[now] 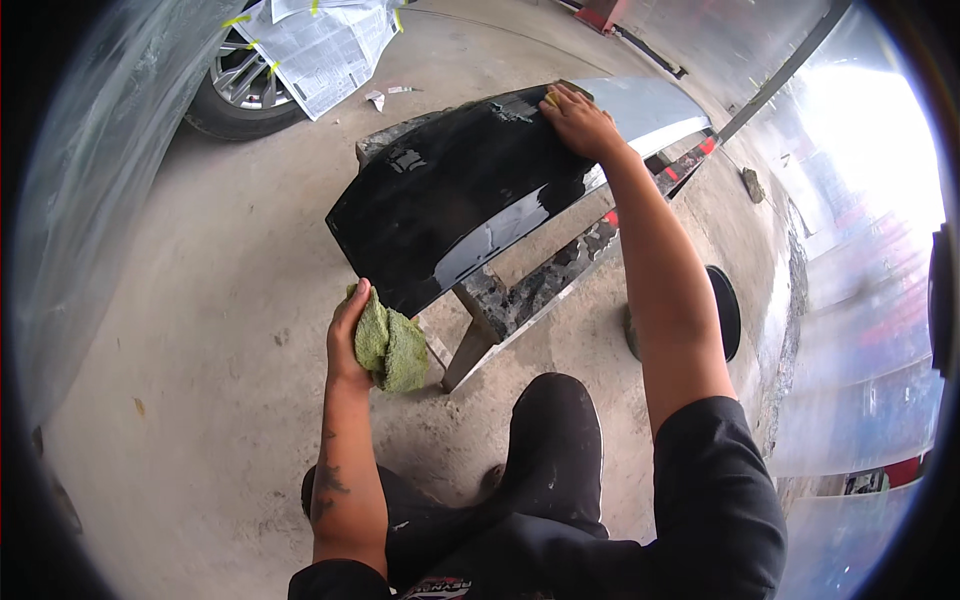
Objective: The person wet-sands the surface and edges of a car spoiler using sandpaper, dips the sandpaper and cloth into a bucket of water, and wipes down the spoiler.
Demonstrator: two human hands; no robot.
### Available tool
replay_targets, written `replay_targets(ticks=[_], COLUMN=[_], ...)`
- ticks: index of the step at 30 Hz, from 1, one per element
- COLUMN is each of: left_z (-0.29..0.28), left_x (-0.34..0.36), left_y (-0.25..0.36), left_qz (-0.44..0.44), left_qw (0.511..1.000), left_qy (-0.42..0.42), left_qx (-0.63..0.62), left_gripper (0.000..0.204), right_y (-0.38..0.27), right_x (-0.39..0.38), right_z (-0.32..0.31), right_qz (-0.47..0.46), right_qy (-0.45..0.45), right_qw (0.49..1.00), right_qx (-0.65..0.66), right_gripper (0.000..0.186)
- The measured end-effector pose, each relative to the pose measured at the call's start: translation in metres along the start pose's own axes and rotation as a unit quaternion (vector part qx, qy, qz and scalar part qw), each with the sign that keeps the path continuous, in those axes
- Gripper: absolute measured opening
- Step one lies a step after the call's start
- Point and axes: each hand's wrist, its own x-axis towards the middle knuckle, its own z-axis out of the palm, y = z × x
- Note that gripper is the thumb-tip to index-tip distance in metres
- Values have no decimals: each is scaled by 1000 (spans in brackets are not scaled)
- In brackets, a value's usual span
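Observation:
A glossy black car body panel (470,190) lies tilted across a paint-stained metal stand (520,300). My right hand (578,122) presses flat on the panel's far upper edge, with something small and yellowish under the fingers. My left hand (350,335) grips a crumpled green cloth (392,345) just below the panel's near lower corner, close to the panel's edge. My knee in dark trousers (555,440) is bent below the stand.
A car wheel (240,85) masked with newspaper (320,45) and yellow tape stands at the upper left. Clear plastic sheeting (90,200) hangs on the left and another sheet (860,330) on the right. A dark round disc (725,310) lies on the concrete floor (220,330).

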Motion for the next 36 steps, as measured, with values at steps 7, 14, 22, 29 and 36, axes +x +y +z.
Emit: replay_targets(ticks=[7, 14, 22, 29, 36], left_z=[-15, -10, -31, -26, -25], left_x=[-1, 3, 13, 16, 25], left_y=[6, 1, -2, -8, -12], left_qz=[17, 7, 20, -9, -17], left_qw=[999, 995, 991, 978, 975], left_qy=[-41, -101, -113, -150, -186], left_qx=[24, -2, -64, -143, -119], left_gripper=[27, 20, 23, 24, 28], right_y=[-174, -112, -204, -186, -216], right_x=[-97, -62, -108, -197, -141], right_z=[18, -10, 5, -14, -1], right_qz=[-336, -189, -403, -412, -422], right_qy=[72, 65, 76, -15, -2], right_qw=[939, 979, 912, 909, 906], right_qx=[3, -35, -16, -52, -43], right_gripper=[62, 54, 51, 62, 57])
